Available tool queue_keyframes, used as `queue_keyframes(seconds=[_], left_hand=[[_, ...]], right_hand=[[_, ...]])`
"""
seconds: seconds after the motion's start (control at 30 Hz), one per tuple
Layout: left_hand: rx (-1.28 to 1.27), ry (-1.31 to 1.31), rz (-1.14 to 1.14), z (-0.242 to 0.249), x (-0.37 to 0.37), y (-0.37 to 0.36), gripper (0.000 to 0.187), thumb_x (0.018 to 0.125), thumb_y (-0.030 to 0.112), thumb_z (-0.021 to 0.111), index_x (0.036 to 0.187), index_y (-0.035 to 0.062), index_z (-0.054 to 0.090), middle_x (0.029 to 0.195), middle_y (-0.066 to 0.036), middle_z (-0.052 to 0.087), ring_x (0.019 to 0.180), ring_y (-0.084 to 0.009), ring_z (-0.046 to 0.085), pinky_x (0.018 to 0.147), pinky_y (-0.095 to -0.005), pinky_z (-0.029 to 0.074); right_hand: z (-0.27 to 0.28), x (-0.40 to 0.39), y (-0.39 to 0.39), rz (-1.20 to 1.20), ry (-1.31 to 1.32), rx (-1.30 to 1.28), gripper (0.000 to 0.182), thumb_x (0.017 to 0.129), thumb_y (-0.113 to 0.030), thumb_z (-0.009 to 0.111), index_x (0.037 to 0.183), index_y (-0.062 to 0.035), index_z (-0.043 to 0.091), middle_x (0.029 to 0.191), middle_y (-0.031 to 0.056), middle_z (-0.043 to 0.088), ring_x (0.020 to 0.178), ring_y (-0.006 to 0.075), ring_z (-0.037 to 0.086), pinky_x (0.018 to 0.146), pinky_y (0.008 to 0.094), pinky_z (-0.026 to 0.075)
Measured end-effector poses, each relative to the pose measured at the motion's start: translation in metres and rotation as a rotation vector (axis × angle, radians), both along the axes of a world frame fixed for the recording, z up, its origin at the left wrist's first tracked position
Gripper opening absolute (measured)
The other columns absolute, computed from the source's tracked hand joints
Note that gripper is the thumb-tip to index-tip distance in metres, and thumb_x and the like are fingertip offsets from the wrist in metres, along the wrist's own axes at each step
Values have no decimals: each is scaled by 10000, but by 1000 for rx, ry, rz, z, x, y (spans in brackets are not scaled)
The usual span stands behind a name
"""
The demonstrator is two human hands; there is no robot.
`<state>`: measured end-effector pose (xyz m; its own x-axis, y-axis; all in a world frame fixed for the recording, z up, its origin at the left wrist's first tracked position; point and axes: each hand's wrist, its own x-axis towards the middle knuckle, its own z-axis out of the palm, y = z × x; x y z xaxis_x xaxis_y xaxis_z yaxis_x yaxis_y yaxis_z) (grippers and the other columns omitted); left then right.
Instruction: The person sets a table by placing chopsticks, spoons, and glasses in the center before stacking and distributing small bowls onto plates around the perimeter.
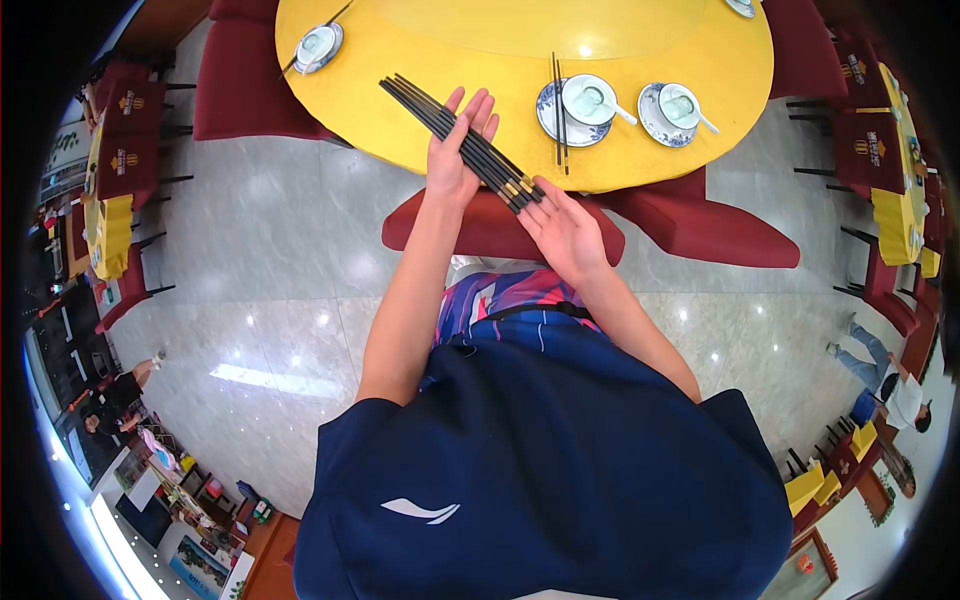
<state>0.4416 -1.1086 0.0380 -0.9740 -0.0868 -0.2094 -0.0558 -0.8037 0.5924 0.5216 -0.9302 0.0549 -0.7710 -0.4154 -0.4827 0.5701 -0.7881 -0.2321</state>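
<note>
A bundle of black chopsticks (455,135) with gold bands near one end slants between my two hands above the table's front edge. My left hand (455,165) is closed on the middle of the bundle, its thumb across the sticks and its fingers reaching past them. At the banded ends, my right hand (568,235) cradles the chopsticks on its fingers, palm turned up. Past the hands is a round table with a yellow cloth (430,55).
On the table, a bowl with a spoon (590,98) sits on a patterned plate, a pair of chopsticks (560,115) beside it. Another bowl (680,104) stands to the right, and one (316,45) at far left. Red chairs (255,85) surround the table. Two people are in the distance.
</note>
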Motion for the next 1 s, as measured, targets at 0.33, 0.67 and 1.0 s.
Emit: queue_keyframes(seconds=[0.33, 0.67, 1.0], left_hand=[[-28, -53, 38, 5, 1, 15, 430, 1018, 86, 402, 1433, 50, 296, 1412, -234, 415, 1335, -319, 419, 1104, -453, 379], [-57, -120, 91, -10, 3, 14, 435, 1015, 107, 423, 1424, 31, 297, 1425, -243, 399, 1344, -324, 409, 1094, -516, 384], [40, -135, 186, -39, 15, -69, 431, 1015, 121, 433, 1424, 59, 312, 1453, -208, 376, 1369, -297, 380, 1136, -507, 330]], right_hand=[[-10, -16, -5, 69, -43, -9, 461, 1008, -313, 446, 1317, 22, 376, 1269, 184, 521, 1193, 256, 510, 1072, 414, 375], [-52, -52, 18, 205, 63, 331, 559, 983, -347, 512, 1438, -70, 346, 1370, 117, 450, 1232, 237, 453, 1021, 416, 378], [-192, -126, 66, 685, -99, 1266, 648, 808, -501, 722, 1182, -4, 541, 1009, 101, 595, 778, 176, 557, 615, 328, 452]])
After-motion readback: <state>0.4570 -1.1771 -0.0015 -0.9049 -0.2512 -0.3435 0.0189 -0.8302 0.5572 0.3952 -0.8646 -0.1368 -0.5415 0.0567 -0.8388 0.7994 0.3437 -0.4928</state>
